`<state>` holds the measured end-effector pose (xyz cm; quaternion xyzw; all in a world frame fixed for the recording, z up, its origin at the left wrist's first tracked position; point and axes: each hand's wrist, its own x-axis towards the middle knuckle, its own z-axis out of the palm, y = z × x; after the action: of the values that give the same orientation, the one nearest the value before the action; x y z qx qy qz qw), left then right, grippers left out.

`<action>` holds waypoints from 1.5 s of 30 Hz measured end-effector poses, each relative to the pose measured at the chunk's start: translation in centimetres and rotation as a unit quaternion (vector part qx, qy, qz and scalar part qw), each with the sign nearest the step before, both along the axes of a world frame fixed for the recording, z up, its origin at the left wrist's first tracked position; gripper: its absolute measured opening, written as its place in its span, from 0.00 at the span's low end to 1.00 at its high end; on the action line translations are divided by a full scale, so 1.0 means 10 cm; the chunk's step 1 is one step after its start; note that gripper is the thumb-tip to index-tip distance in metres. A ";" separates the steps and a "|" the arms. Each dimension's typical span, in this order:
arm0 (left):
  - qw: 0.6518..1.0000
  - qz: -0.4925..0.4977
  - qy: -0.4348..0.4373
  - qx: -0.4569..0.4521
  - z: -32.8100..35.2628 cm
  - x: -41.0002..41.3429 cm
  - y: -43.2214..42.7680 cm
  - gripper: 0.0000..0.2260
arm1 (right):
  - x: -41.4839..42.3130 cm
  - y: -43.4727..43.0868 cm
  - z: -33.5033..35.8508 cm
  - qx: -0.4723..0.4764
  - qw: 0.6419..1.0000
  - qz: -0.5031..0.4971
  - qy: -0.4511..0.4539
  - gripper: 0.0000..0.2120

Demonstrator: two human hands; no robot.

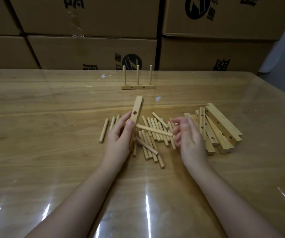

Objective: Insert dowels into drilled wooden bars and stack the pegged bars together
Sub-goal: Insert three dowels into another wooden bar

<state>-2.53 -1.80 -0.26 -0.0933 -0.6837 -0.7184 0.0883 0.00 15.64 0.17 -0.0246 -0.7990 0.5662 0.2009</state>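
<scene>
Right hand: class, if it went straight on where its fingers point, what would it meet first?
Probably the free end of the dowel sticking out of the drilled bar that the left hand grips. Blur hides whether the right hand touches it.

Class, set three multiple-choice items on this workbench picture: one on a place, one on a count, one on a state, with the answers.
1. Where is the pile of drilled bars?
A) right of the loose dowels
B) left of them
C) on the cartons

2. How many dowels stand in the pegged bar at the back?
A) two
B) three
C) five

3. How is the bar in the left hand?
A) flat on the table
B) tilted up, one dowel in its side
C) carrying three dowels

Answers: 1 A, the pile lies to the right of the spread dowels; 2 B, three uprights show; 3 B, its far end is raised and one dowel juts out.
</scene>
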 end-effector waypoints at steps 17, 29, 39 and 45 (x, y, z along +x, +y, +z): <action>0.986 -0.041 -0.114 0.113 0.04 -0.02 0.01 0.11 | -0.12 0.02 -0.16 0.423 0.903 -0.076 -0.018 0.07; 0.993 -0.036 -0.101 0.052 0.00 -0.04 0.07 0.09 | -0.11 0.03 -0.17 0.418 0.903 -0.079 -0.061 0.13; 0.994 -0.087 -0.071 0.006 -0.01 -0.02 0.02 0.12 | -0.07 0.07 -0.08 0.100 0.993 -0.034 0.057 0.03; 0.993 -0.106 -0.038 -0.042 -0.02 0.03 0.04 0.13 | -0.05 0.04 -0.07 0.121 0.988 0.000 0.101 0.17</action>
<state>-2.22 -1.38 -0.50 -0.1418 -0.7020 -0.6977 -0.0181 -0.48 16.04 -0.58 0.0573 -0.8369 0.4654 0.2823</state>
